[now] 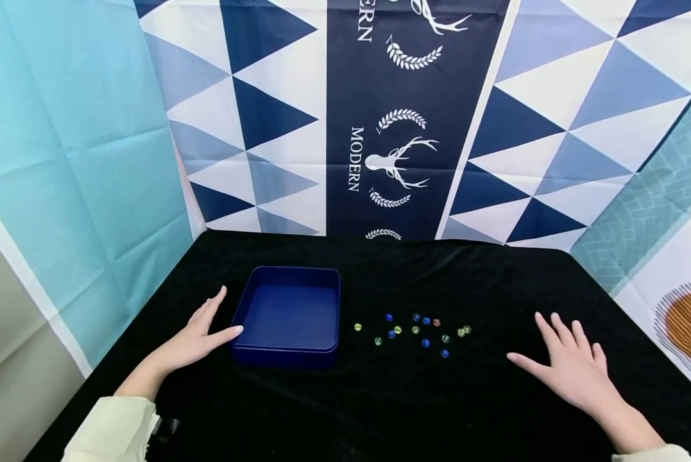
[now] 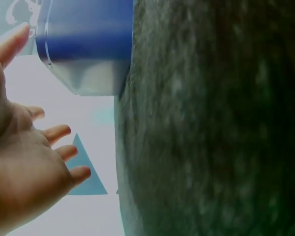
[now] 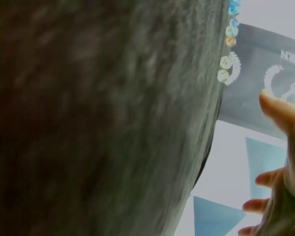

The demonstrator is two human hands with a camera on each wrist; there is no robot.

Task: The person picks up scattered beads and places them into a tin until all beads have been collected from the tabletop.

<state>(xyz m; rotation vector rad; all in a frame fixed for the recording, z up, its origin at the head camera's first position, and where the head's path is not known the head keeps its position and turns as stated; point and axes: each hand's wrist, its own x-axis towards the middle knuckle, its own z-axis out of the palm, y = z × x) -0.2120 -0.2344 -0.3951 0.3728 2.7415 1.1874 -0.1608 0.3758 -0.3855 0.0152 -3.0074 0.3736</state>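
A blue rectangular tray with raised walls [image 1: 287, 350] sits left of centre on the black cloth. My left hand [image 1: 197, 333] is beside its left wall, fingers extended and thumb tip right at the rim; nothing is held. In the left wrist view, that hand [image 2: 29, 152] has its fingers spread near the tray [image 2: 88, 34]. Right of the tray lie several glass marbles, among them a blue marble [image 1: 444, 353], a yellow-green marble [image 1: 358, 327] and a reddish marble [image 1: 436, 323]. To their right hovers my right hand [image 1: 576, 369], fingers spread and holding nothing; its thumb [image 3: 280, 110] points towards the marbles.
Black cloth [image 1: 322, 417] covers the table. Behind it hangs a patterned fabric backdrop [image 1: 403, 160] with triangles and deer heads. A light blue sheet [image 1: 91, 160] hangs on the left, and another patterned sheet [image 1: 663, 237] hangs on the right.
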